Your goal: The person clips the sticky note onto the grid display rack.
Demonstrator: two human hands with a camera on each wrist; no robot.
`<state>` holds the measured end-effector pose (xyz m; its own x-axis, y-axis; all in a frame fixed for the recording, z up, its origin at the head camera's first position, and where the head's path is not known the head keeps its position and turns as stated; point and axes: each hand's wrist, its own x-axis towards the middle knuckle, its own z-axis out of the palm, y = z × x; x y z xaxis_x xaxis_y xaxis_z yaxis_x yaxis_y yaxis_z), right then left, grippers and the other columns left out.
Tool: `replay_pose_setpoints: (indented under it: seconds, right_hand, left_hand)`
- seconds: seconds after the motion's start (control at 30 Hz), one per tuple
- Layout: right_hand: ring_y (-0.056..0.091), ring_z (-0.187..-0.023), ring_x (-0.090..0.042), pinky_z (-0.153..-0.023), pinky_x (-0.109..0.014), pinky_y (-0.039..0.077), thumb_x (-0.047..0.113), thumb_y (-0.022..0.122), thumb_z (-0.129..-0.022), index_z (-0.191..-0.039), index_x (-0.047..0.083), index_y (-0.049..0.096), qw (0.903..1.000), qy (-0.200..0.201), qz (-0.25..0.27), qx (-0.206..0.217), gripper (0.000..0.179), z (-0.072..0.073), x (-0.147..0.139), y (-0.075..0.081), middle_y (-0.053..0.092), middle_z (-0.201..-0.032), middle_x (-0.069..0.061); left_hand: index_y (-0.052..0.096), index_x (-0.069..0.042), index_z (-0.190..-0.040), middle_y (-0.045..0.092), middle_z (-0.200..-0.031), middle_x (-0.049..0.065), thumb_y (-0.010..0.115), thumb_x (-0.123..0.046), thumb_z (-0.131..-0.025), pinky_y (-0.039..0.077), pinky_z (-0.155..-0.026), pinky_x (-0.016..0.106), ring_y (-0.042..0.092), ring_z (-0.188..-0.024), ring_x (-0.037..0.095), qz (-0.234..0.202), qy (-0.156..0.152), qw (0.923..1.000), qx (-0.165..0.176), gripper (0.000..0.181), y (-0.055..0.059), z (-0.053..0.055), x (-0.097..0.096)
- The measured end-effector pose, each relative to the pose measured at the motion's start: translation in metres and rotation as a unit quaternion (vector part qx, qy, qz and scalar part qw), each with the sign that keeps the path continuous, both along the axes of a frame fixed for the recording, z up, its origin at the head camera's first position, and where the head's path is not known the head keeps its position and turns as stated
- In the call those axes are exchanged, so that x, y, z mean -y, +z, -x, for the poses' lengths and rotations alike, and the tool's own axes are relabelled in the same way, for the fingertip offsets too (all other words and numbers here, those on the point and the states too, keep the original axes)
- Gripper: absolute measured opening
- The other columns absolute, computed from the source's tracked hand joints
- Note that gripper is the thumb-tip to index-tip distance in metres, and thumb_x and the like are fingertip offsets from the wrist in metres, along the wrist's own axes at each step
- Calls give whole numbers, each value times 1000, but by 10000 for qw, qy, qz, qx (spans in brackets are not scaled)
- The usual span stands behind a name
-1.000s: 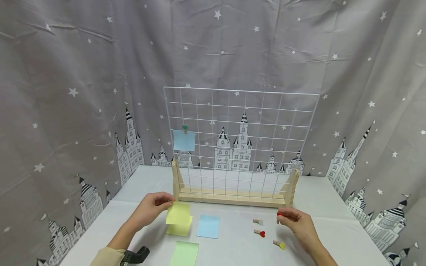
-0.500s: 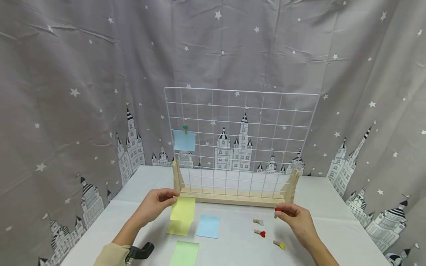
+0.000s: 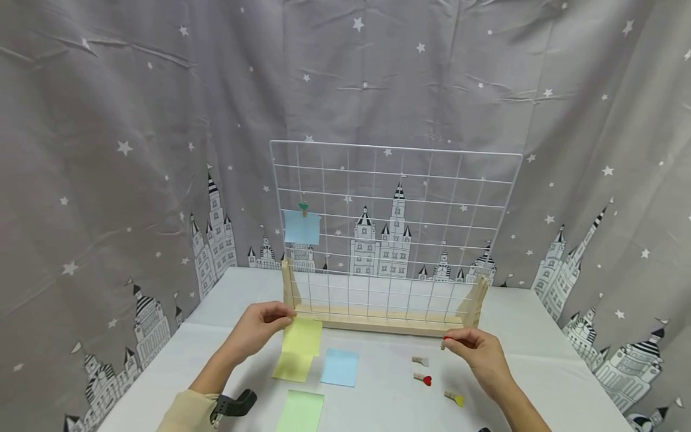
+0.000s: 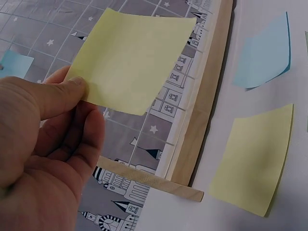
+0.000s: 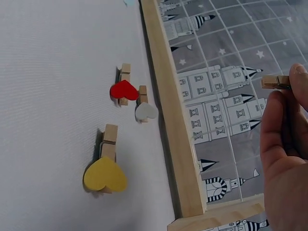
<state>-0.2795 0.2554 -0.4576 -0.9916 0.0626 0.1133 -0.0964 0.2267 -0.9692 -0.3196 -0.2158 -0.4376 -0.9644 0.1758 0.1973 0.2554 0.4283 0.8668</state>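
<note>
My left hand (image 3: pixel 256 331) pinches a yellow sticky note (image 4: pixel 132 57) by one corner, between thumb and fingers, above the table. Below it a pad of yellow notes (image 3: pixel 293 366) lies on the table. Between the thumb and fingers of my right hand (image 3: pixel 482 359) is a small wooden clothespin (image 5: pixel 275 82); a bit of red shows on it in the head view. Behind both hands stands a white wire grid (image 3: pixel 394 207) in a wooden base (image 3: pixel 378 322). On its left side a green-heart clothespin (image 3: pixel 303 207) holds a blue note (image 3: pixel 302 228).
A blue note pad (image 3: pixel 339 368) and a green note pad (image 3: pixel 301 411) lie on the white table. Near my right hand lie clothespins with a white heart (image 5: pixel 146 110), a red heart (image 5: pixel 123 90) and a yellow heart (image 5: pixel 105 174). A grey curtain (image 3: pixel 135 90) hangs behind.
My left hand has lifted the yellow note up and rightward, away from the pad toward the grid's base. My right hand has moved slightly up and left with the clothespin.
</note>
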Motion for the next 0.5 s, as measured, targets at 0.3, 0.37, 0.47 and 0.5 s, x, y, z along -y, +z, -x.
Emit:
replay_pose_setpoints:
  seconds: [0.3, 0.37, 0.47, 0.5]
  right_hand:
    - [70, -97, -7, -84, -21, 59, 10, 81, -88, -110, -8, 72, 9996, 28, 160, -250, 30, -1, 3, 10, 76, -108, -2]
    - [70, -98, -7, -84, -21, 59, 11, 81, -88, -110, -7, 73, 9994, 43, 119, -307, 30, 0, 4, 13, 76, -109, 0]
    - [71, -97, -7, -84, -21, 59, 11, 81, -88, -110, -6, 73, 9992, 78, 40, -403, 29, 1, 6, 19, 76, -108, 0]
    - [71, -96, -8, -84, -21, 59, 11, 81, -88, -111, -5, 74, 9991, 80, 26, -423, 29, 1, 7, 21, 76, -107, 0]
  left_hand:
    - [76, -8, -113, 74, -116, 10, 71, -12, -97, 57, -82, 24, 68, -98, 16, -218, -167, 9996, 35, 17, 5, 1, -4]
    - [76, -9, -116, 74, -119, 9, 71, -13, -98, 57, -81, 23, 68, -98, 16, -216, -178, 9996, 29, 19, 5, 1, -5]
    - [75, -11, -119, 74, -117, 9, 71, -15, -98, 57, -79, 22, 67, -97, 16, -170, -138, 9998, -3, 22, 6, 2, -6]
    - [75, -12, -120, 74, -116, 8, 72, -15, -97, 56, -79, 22, 67, -96, 17, -141, -117, 9998, -18, 23, 7, 2, -6]
